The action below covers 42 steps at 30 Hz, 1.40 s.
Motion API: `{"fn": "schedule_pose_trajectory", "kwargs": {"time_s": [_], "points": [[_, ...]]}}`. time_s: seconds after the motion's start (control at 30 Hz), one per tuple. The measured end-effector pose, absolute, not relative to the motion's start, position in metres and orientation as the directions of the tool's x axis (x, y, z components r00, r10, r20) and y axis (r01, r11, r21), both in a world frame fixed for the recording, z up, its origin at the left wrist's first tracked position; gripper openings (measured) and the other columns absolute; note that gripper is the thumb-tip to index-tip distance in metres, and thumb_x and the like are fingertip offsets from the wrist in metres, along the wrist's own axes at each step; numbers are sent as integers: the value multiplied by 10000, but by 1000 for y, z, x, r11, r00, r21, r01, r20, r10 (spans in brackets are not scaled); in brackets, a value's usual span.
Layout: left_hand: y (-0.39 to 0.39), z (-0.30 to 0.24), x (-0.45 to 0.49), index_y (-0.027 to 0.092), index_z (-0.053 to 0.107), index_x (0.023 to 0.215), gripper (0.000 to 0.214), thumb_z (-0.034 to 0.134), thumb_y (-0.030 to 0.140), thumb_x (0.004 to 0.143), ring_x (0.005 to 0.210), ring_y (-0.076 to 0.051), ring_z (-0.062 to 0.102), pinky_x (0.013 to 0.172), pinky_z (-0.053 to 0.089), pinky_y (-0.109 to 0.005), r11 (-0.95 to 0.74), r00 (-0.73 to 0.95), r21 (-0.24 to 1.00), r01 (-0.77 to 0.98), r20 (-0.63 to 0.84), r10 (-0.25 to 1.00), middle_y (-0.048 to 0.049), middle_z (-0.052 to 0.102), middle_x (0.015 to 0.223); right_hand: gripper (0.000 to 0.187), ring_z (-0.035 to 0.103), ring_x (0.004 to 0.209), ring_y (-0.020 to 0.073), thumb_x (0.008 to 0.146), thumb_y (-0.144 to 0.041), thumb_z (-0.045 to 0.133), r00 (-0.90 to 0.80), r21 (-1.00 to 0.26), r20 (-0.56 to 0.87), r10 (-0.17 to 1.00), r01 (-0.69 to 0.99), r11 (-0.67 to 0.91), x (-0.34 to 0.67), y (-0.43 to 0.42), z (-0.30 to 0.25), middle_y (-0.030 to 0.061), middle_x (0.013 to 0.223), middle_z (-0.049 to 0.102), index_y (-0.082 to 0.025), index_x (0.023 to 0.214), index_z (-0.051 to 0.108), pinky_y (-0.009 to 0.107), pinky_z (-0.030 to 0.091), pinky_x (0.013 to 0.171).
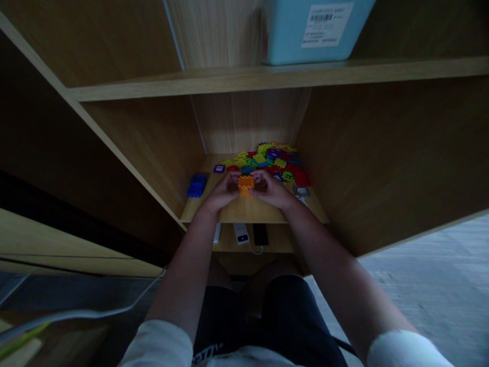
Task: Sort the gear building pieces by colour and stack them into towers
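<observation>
Both my hands meet over an orange block of joined plastic pieces (246, 185) at the front of a wooden shelf (248, 211). My left hand (222, 191) grips its left side with curled fingers. My right hand (272, 189) grips its right side in the same way. Just behind my hands lies a heap of toothed plastic pieces (270, 160) in yellow, red, green, blue and purple. A single purple piece (219, 168) lies to the left of the heap.
A stack of blue pieces (196, 185) sits at the shelf's left side. A white device with a cable (241, 233) and a black phone (260, 234) lie on the lower shelf. A light blue labelled bin (313, 30) stands on the shelf above. My knees are below.
</observation>
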<state>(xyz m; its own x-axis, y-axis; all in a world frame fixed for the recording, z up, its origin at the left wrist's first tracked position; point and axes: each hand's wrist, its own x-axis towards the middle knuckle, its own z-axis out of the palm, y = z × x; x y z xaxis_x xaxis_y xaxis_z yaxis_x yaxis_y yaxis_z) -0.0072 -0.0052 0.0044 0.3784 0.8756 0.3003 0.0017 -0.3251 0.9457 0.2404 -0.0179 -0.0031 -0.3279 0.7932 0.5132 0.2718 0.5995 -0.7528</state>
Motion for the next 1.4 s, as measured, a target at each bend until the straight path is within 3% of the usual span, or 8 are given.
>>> {"fn": "schedule_pose_trajectory", "kwargs": {"time_s": [0.8, 1.4], "points": [[-5, 3, -4, 220, 644, 1296, 651, 948, 283, 724, 1211, -278, 706, 1100, 537, -419, -363, 376, 932, 11, 332, 865, -104, 736, 1241, 692, 673, 1240, 289, 847, -479, 911, -355, -752, 494, 794, 284, 595, 243, -16, -6, 95, 1342, 688, -290, 1422, 575, 488, 552, 1109], [2, -6, -8, 214, 634, 1339, 663, 949, 259, 756, 1226, -288, 712, 1136, 536, -471, -377, 398, 926, 11, 342, 851, -108, 739, 1275, 590, 671, 1208, 262, 899, -438, 877, -335, -726, 542, 771, 276, 630, 243, -18, -4, 89, 1345, 695, -292, 1399, 601, 445, 557, 1076]]}}
